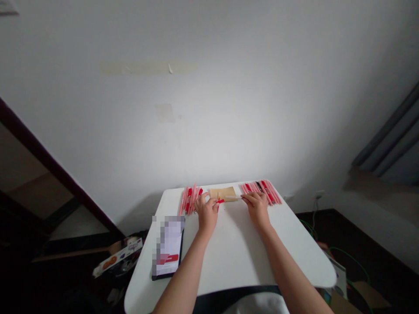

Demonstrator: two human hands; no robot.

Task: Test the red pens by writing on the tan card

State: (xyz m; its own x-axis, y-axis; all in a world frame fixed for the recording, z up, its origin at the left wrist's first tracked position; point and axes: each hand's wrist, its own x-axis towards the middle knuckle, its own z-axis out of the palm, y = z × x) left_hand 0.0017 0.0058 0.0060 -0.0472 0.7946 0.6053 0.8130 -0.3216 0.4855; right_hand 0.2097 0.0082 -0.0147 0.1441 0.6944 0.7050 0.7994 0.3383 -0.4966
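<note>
So the person's left hand has a fingertip grip on a little red piece, and the right hand is pinching one end of a pale slim stick. Both are at the far middle of the surface, by a brown sheet. The stick is held by its end, probably so the rest pokes out free toward the red piece; they look close, but can't tell if they touch. Pink-and-red pens sit either side, a looser left bunch and a neater right row, likely so each hand has some close by. A tablet, partly pixelated, lies near left, probably out of the way but readable. White surface, rounded corners, far edge near a pale wall with a yellowish strip. Grey curtain right, green cable on the dark floor.
</note>
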